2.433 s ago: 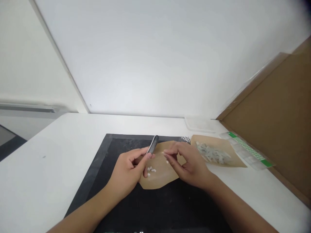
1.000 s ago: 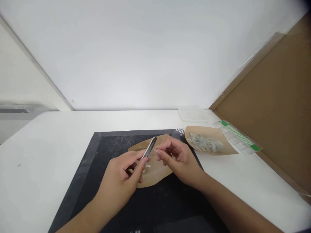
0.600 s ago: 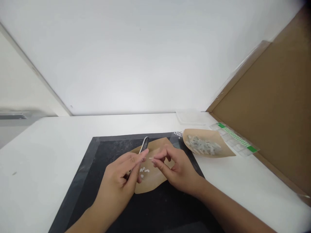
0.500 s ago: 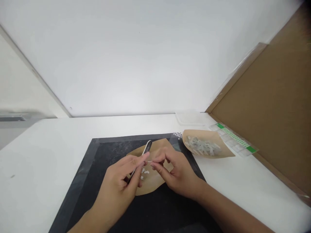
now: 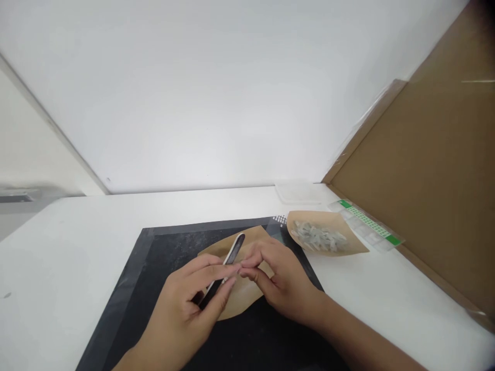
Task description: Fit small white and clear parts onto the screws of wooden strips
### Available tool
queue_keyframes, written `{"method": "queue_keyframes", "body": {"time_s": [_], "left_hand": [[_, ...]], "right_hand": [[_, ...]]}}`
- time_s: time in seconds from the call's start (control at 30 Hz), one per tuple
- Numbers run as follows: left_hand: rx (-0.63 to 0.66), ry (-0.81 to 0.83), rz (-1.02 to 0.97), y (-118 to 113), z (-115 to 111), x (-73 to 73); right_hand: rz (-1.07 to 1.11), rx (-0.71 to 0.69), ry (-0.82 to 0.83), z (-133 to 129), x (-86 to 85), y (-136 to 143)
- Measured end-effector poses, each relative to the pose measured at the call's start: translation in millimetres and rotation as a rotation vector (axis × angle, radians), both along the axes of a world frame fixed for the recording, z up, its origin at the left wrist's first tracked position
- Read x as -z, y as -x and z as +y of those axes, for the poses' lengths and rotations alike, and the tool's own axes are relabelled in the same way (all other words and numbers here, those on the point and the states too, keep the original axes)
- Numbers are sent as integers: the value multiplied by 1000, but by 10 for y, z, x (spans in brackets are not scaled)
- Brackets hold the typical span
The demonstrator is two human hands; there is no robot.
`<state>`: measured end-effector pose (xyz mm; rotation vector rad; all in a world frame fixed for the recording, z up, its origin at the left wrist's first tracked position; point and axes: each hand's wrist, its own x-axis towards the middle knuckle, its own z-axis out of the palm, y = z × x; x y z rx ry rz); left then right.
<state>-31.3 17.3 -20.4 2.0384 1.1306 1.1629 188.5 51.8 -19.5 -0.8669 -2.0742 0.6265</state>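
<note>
My left hand (image 5: 193,293) is closed round a black nail file (image 5: 235,247) with pale edges, which slants up and away past the fingers. Opposite it, my right hand (image 5: 284,281) pinches thumb and forefinger together on a small translucent piece, mostly hidden by the fingertips. The fingertips of both hands meet over a brown paper tray (image 5: 247,299). Under that tray lies a black mat (image 5: 251,345). Small white bits inside the tray are now covered by my left hand.
Right of the mat, a second brown paper tray (image 5: 356,245) holds many clear, slender pieces (image 5: 319,237). Beside it lies a clear plastic case (image 5: 367,222) with a green strip. A transparent lid-like tray (image 5: 299,195) sits by the white back wall. Brown cardboard (image 5: 433,190) walls the right side.
My hands have drawn together, and the small piece seen between them is now largely covered. The nail file sits slightly lower in view, its top face turned more toward me.
</note>
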Motion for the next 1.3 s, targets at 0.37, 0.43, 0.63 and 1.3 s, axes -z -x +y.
{"method": "queue_keyframes", "body": {"time_s": [0.37,0.43,0.63,1.3], "left_hand": [[11,91,-47,46,11,57],[15,128,-53,39,10,52],[-11,200,-11,12,-15,33],[-196,-42,138,173,-14,357]], "right_hand": [[15,-63,92,-17,-10,-52],[51,-67,131,-21,-41,-32],[198,-84,280,-38,-87,59],[74,78,28,-27,10,142]]}}
